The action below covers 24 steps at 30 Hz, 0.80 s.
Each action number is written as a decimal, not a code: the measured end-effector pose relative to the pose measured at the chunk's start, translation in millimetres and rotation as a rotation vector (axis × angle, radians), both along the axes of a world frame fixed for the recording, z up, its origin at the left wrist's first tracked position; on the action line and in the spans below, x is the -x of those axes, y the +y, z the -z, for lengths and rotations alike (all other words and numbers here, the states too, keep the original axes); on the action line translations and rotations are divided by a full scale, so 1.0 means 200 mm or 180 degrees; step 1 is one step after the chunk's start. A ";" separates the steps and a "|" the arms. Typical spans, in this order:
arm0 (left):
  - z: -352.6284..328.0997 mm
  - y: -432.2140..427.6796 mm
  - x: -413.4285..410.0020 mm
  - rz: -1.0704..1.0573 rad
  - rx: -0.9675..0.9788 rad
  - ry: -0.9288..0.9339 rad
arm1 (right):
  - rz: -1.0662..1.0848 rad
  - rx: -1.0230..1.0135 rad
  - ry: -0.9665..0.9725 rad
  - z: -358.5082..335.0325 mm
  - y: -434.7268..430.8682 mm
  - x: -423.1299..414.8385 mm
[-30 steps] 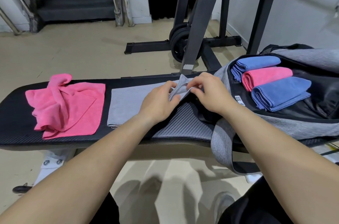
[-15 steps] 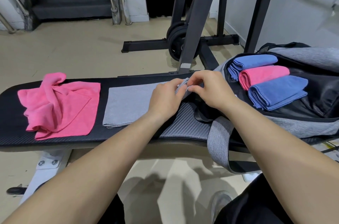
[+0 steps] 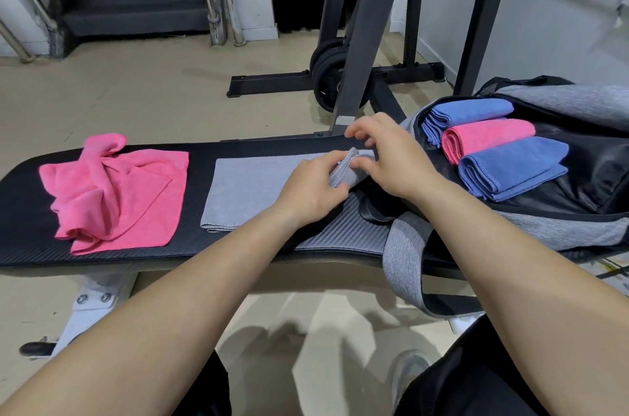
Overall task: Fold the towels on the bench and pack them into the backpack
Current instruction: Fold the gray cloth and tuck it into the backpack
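Curling over at its right end, the grey towel [image 3: 255, 187] lies flat along the middle of the bench [image 3: 204, 247], between the crumpled pink towel [image 3: 115, 190] at the left and the open backpack [image 3: 561, 228] at the right. A second ago that end was only a lifted corner pinched up between both hands. Now it has been turned over on itself into a small soft roll, and the hands have closed in on each other.

The left hand [image 3: 311, 189] grips the roll from the near side, fingers curled round the stitched edge. The right hand [image 3: 394, 156] sets its thumb against the roll's far side, while its index and middle fingers arch up clear of the cloth. Whether its other fingers pinch underneath I cannot tell.

The change suggests the fold has started from the backpack end, with most of the cloth still spread out to the left. The roll looks loose, so it could spring open if let go too early.

Inside the backpack three towels already sit side by side: a blue towel [image 3: 473, 110] farthest, a folded pink one [image 3: 493, 136] in the middle, and a second blue towel [image 3: 514, 167] nearest. The crumpled pink towel is not yet folded, so the task looks a little past halfway.
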<state>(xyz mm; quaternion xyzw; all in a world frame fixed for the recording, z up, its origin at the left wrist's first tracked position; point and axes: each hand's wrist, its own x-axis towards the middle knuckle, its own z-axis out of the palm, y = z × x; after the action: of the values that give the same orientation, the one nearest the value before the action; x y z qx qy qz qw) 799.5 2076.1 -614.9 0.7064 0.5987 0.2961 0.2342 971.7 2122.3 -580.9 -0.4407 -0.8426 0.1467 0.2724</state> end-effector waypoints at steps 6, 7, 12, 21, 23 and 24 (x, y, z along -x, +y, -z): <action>0.01 -0.06 0.07 -0.0067 0.0114 0.0208 | -0.0004 -0.0115 -0.0390 0.01 -0.01 0.04; 0.01 -0.09 0.11 -0.0062 0.0129 0.0384 | -0.0023 -0.0137 -0.0485 0.01 -0.01 0.05; 0.01 -0.24 0.38 -0.0178 0.0109 0.1688 | 0.0113 -0.0188 -0.0537 -0.01 -0.03 0.05; -0.12 -0.37 0.75 -0.1070 -0.0509 0.1499 | 0.0372 0.0052 -0.0025 -0.13 -0.03 0.04; -0.21 -0.32 0.81 -0.1150 -0.0571 0.1504 | 0.0489 0.0124 -0.0036 -0.20 0.01 0.07; -0.26 -0.28 0.84 -0.1215 -0.0565 0.1527 | 0.0549 0.0130 -0.0062 -0.24 0.04 0.08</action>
<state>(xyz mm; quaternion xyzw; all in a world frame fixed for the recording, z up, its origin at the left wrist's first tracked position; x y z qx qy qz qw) 631.4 2020.9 -563.6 0.6487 0.7304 0.2108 -0.0359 955.0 2130.2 -532.3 -0.5184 -0.8010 0.1356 0.2668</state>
